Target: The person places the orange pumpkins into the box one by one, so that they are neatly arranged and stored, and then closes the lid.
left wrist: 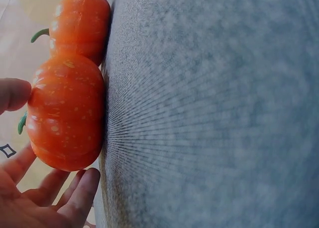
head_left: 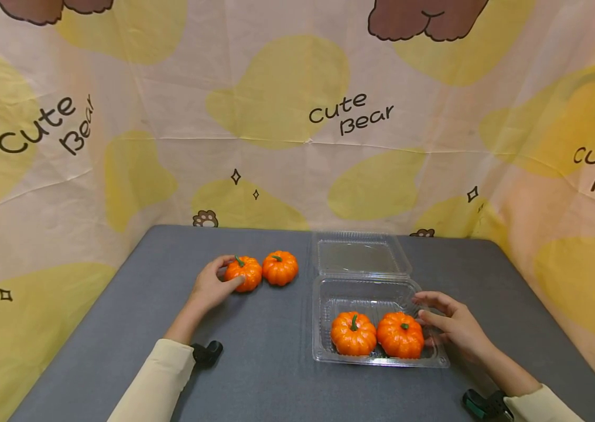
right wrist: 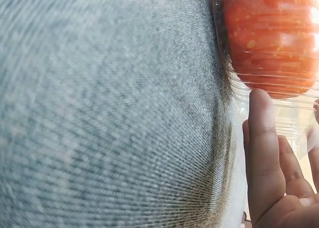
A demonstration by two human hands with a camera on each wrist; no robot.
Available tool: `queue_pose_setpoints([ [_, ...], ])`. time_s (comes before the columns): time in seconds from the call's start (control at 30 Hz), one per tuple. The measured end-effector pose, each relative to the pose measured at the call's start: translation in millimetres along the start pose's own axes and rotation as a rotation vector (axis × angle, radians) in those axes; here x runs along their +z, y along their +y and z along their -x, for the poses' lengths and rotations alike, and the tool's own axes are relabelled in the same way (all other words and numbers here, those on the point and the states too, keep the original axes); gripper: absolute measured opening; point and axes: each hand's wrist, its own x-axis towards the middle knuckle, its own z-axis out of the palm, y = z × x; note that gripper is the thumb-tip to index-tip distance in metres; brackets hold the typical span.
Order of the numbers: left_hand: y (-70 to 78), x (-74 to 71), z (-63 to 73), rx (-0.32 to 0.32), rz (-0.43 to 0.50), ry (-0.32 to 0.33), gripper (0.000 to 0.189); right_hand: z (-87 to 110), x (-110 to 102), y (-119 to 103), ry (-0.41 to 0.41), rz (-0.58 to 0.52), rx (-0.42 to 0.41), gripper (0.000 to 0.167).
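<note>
My left hand (head_left: 215, 285) holds a small orange pumpkin (head_left: 245, 274) with a green stem, thumb on one side and fingers round the other. A second pumpkin (head_left: 280, 268) stands right beside it; the left wrist view shows both on the cloth. At the right, my right hand (head_left: 455, 322) grips the side of a clear plastic clamshell box (head_left: 324, 305), the thumb over its rim. Its fingers (right wrist: 262, 123) lie along the outside wall in the right wrist view. Two more pumpkins, one on the left (head_left: 353, 334) and one on the right (head_left: 400, 335), sit in the box's near half.
The box's hinged lid (head_left: 361, 258) lies folded back, away from me. A grey cloth covers the table (head_left: 266, 363). Behind it hangs a printed curtain (head_left: 276, 117) with yellow patches and lettering. Each wrist wears a dark strap.
</note>
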Motion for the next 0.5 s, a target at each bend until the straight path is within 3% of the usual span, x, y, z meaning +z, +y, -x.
queue_pose_setpoints([
  [0.5,4.9,-2.9,2.1,-0.052,0.056,-0.031,0.057,0.2,-0.2,0.6,-0.005,-0.015,-0.007,0.048],
])
